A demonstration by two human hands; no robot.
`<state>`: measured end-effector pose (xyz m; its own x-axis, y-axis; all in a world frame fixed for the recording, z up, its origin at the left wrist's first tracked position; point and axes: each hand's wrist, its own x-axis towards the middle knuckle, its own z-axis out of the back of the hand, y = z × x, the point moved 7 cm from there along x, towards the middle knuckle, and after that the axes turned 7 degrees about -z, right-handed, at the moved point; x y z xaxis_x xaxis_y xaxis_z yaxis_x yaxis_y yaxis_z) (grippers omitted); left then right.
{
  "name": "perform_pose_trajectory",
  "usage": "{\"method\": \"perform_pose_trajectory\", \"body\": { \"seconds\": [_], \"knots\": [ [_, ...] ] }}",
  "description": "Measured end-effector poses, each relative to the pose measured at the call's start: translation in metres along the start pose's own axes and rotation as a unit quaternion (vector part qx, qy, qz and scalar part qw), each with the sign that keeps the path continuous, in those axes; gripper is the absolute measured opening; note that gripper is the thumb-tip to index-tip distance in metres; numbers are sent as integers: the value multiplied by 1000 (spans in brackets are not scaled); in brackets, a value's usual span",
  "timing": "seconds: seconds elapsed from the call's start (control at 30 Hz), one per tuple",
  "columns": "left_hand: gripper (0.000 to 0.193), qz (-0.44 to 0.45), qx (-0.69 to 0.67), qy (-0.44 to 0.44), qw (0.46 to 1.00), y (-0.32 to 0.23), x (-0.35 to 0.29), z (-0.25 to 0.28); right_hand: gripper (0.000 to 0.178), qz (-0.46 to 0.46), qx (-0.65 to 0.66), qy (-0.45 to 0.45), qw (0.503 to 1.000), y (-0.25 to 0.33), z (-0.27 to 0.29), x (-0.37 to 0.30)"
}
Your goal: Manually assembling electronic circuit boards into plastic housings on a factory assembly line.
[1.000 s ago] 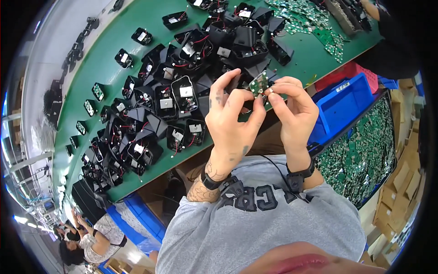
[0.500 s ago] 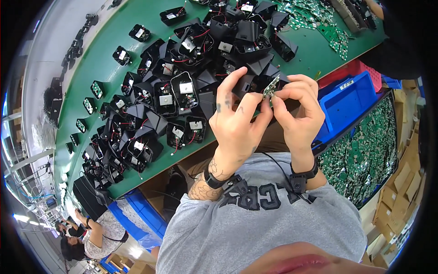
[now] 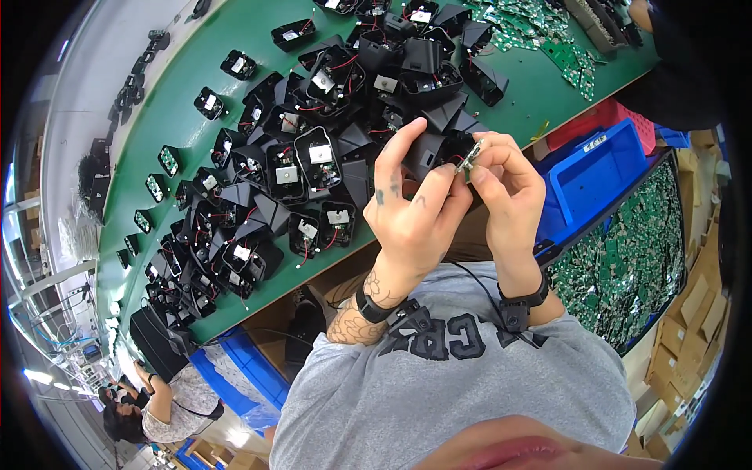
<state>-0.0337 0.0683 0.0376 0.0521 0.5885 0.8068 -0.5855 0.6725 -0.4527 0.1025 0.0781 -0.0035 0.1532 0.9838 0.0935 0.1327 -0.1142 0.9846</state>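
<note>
A small green circuit board point(image 3: 470, 155) is held up at the table's near edge, between the fingertips of both hands. My left hand point(image 3: 413, 215) pinches its lower left end, one finger raised away from the board. My right hand point(image 3: 511, 196) grips the other side between thumb and curled fingers, which cover part of it. Just behind the hands lie black plastic housings, one of them point(image 3: 424, 153) right beside my left fingers. Many more black housings point(image 3: 286, 174) with metal plates, boards and red wires are heaped to the left.
Loose green boards point(image 3: 560, 55) are spread over the far right of the green table point(image 3: 168, 102). At my right stand a blue bin point(image 3: 591, 184), a red bin point(image 3: 636, 125) and a large container of boards point(image 3: 619, 258). Another person point(image 3: 168, 403) is at lower left.
The circuit board has turned slightly in my fingers. My right fingers have shifted a little on it, and both hands keep hold. The heap of housings looks the same.
</note>
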Motion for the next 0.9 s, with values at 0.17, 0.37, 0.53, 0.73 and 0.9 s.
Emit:
{"method": "perform_pose_trajectory", "body": {
  "seconds": [0.17,0.37,0.53,0.73,0.9],
  "knots": [
    [23,-12,3,-9,1000,0,-1,-1,5,-58,84,-14,995,-3,-5,-5],
    [19,15,-55,-21,998,5,-4,-4,15,-113,128,9,985,-10,-15,-3],
    [20,-15,-41,-26,999,-3,-2,-1,19,-99,151,24,983,-6,-15,-8],
    [31,-27,-39,-78,996,6,-18,-1,30,-141,210,24,967,-13,-26,-13],
    [24,-43,-22,-55,997,4,-20,3,40,-191,251,22,949,-7,-33,-21]
  ]
}}
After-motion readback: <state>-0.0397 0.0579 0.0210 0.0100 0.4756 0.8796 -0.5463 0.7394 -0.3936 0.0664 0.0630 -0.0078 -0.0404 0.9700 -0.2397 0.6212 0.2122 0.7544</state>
